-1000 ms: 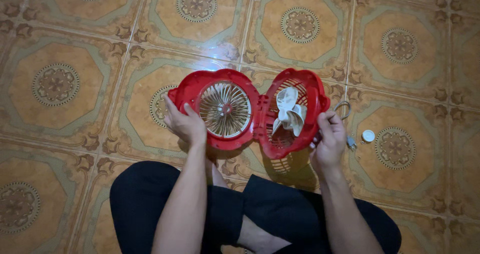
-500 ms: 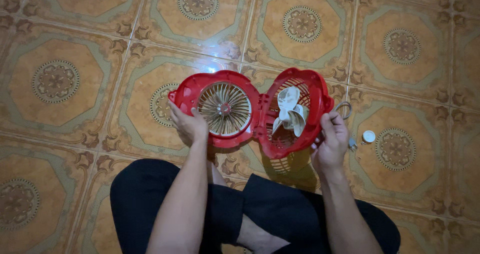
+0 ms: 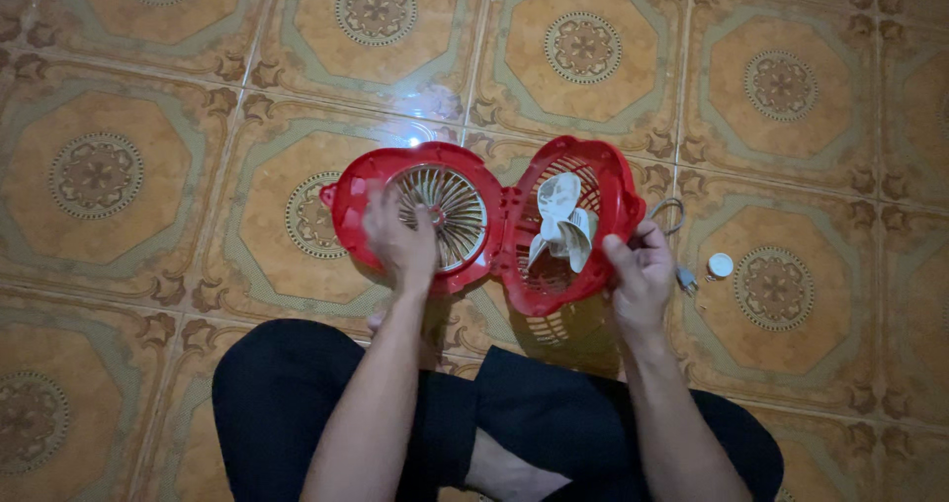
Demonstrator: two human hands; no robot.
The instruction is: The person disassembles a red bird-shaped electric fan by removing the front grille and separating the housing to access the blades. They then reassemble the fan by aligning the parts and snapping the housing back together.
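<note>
A small red fan [image 3: 484,220], opened like a clamshell, is held just above the tiled floor [image 3: 148,166] in front of the person's crossed legs [image 3: 554,433], its front grille half [image 3: 420,210] to the left and the rear half with the pale blades [image 3: 561,220] to the right. The left hand [image 3: 400,240] lies on the grille half with its fingers curled over the rim, and the right hand [image 3: 641,275] has its fingers clamped on the rear half's outer edge. Just beside the right hand a grey cord [image 3: 677,235] trails on the floor, with a small white cap [image 3: 721,265] near it.
</note>
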